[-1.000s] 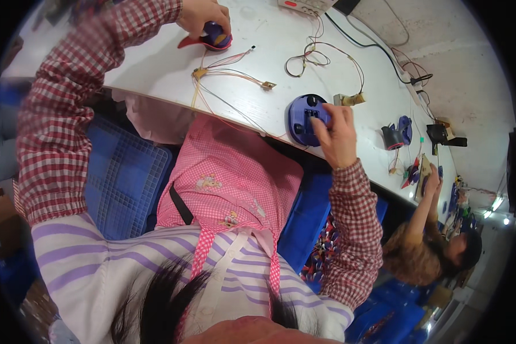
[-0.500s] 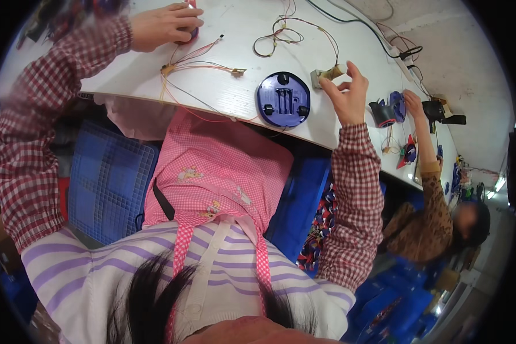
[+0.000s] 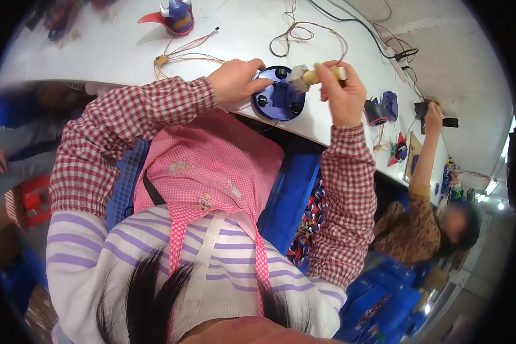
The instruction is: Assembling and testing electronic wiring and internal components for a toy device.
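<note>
On the white table lies a round blue plastic base (image 3: pixel 279 103) with black wheels or feet and a recessed compartment in its middle. My left hand (image 3: pixel 238 80) grips its left rim, thumb over the edge and index finger at the far side. Just right of the base, my right hand (image 3: pixel 345 94) pinches a cream-coloured cylindrical handle (image 3: pixel 311 77) with a grey block (image 3: pixel 297 78) on its end. The grey block hangs over the base's far right edge. A thin brown cord (image 3: pixel 345 50) runs from the handle across the table.
At the far left stands a red and blue horned toy figure (image 3: pixel 179 22). A small circuit board with wires (image 3: pixel 161 61) lies nearer me. Black cables (image 3: pixel 378 46) run along the back right. A co-worker's hand (image 3: pixel 433 116) reaches over the table at right, near other toy parts (image 3: pixel 376 112).
My left hand has let go of the toy figure at far left and come right to the blue base. My right hand has lifted the corded handle and brought its block left over the base.
</note>
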### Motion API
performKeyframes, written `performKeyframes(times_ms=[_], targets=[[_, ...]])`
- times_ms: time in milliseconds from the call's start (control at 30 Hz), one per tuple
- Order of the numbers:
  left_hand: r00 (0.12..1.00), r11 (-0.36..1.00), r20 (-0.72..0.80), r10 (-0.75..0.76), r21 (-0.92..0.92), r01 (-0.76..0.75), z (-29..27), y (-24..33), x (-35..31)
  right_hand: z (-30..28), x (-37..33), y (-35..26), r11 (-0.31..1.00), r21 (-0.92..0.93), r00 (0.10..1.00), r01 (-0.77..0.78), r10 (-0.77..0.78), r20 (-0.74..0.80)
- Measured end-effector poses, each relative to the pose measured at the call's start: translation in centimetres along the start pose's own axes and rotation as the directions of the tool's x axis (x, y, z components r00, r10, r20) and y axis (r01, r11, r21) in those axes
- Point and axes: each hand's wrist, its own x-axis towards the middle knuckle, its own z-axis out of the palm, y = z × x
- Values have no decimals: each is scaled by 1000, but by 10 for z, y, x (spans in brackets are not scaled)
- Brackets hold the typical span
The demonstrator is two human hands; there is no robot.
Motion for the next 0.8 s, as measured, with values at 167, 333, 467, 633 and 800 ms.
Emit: performKeyframes(times_ms=[167,333,467,633,800], targets=[[993,1000,-116,29,2,-29,10,-4,7,22,-18,15,870,-362,941,334,-332,71],[993,1000,-114,24,-16,-26,10,-2,8,32,-29,22,765,-473,896,436,-416,152],[980,997,-183,78,23,-75,15,-7,12,38,-32,35,661,-462,793,591,-580,186],[976,996,-205,72,-32,-80,16,-10,14,43,-40,31,666,-518,840,537,-481,252],[973,999,-228,37,-26,-44,18,-6,13,47,-41,23,732,-568,925,377,-327,193]])
